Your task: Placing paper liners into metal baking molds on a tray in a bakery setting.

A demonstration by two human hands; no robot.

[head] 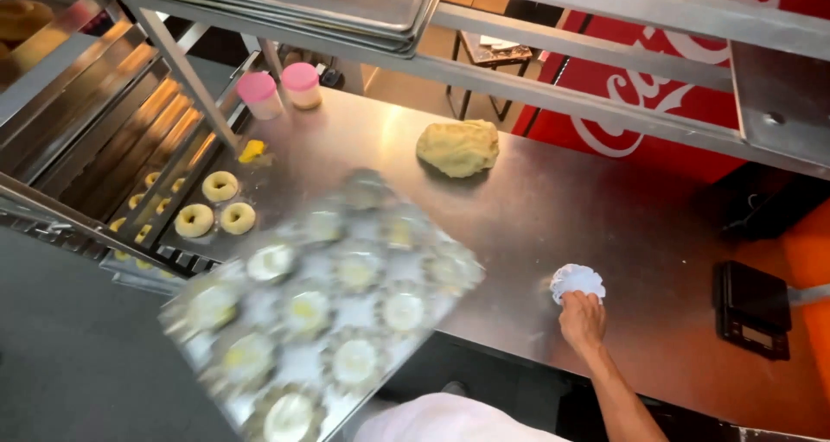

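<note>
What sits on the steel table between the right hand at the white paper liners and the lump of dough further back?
Nothing visible. The right hand rests on the white paper liners; bare steel table runs from there to the lump of dough. The blurred muffin tray lies off to the left, outside that path.

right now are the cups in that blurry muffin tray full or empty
Filled: the muffin tray cups each show a pale yellowish centre, though motion blur hides detail.
</note>
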